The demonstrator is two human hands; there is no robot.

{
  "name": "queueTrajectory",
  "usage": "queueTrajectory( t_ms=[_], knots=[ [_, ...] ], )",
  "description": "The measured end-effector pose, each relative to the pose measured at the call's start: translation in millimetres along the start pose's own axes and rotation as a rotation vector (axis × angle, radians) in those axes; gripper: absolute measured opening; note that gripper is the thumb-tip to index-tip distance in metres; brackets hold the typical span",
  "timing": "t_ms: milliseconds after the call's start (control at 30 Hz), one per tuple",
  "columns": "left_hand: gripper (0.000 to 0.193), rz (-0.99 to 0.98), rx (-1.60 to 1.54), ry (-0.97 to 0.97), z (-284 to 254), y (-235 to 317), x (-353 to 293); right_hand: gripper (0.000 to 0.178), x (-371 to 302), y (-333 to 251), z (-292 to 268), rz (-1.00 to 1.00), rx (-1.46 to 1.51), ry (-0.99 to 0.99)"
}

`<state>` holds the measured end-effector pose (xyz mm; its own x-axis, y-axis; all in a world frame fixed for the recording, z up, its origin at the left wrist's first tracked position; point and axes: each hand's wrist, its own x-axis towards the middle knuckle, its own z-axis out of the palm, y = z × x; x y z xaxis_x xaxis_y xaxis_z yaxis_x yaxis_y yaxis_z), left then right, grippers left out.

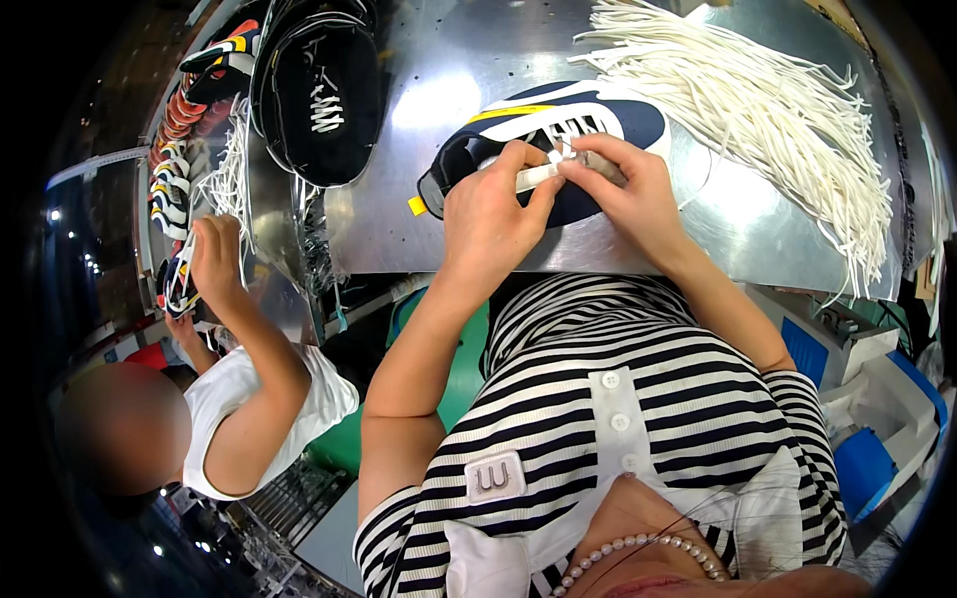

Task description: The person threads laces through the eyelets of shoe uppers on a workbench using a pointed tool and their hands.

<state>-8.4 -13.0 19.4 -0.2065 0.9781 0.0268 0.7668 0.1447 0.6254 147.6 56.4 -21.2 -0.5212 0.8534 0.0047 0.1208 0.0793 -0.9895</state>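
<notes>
Navy-and-white, a shoe (548,120) lies at upper centre on the metal desk (399,234). The right hand (641,194) has its grip pinched on a white lace (565,148); whether the left hand (493,214) grasps it, I cannot tell.

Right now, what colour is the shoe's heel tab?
Yellow; the heel tab shows best in the head view.

One head-worn fisheye looks down, seemingly close.

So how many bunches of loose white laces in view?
2: a large bunch on the metal table, right of the shoe; a smaller bunch at far left, by the co-worker's hand. More may be hidden.
</notes>
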Motion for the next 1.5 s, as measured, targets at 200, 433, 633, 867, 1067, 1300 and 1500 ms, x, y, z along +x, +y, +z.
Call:
queueTrajectory(
  t_ms=[200, 433, 633, 867, 1067, 1300, 1500],
  knots=[
    [0.025, 0.076, -0.002, 0.076, 5, -10, 6, 0.014, -17, -17, -19, 0.036, -0.119, -0.084],
    [0.021, 0.149, -0.021, 0.026, 7, -13, 11, 0.013, -7, -5, -17, 0.034, -0.122, -0.132],
    [0.021, 0.434, 0.125, 0.097, 19, -20, 8, 0.015, 9, -4, 0, 0.082, -0.135, -0.130],
    [0.020, 0.199, 0.006, 0.069, 4, -18, -5, 0.020, 17, -21, -48, -0.019, -0.078, -0.155],
    [0.025, 0.146, 0.029, -0.081, -21, -15, -14, 0.021, 41, -5, -21, -0.001, -0.424, 0.061],
    [0.041, 0.083, 0.013, -0.276, -38, -22, -27, 0.016, 32, -21, -13, -0.119, -0.502, -0.105],
    [0.052, -0.062, 0.065, -0.096, -32, -12, -28, 0.013, 38, -15, -11, -0.225, -0.606, -0.124]
  ],
)
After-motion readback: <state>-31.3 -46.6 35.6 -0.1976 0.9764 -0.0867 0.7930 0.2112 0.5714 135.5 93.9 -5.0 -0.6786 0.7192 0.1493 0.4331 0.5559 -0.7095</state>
